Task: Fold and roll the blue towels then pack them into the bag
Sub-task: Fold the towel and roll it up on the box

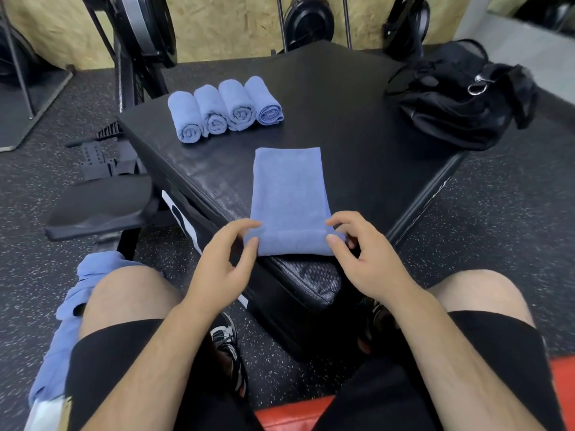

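both hands, left hand (217, 269) and right hand (367, 259), pinch the turned-up near end of a folded blue towel (287, 188) at the desk's (357, 119) near corner, fingers closed on the cloth. four rolled towels (224, 108) line the far-left edge; the black bag (460, 98) sits at the far-right corner.

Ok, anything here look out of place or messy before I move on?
Mostly tidy. Four rolled towels sit in a neat row, though the rightmost one looks flatter and looser. More blue cloth hangs beside the left knee, off the black pad. Nothing looks damaged.
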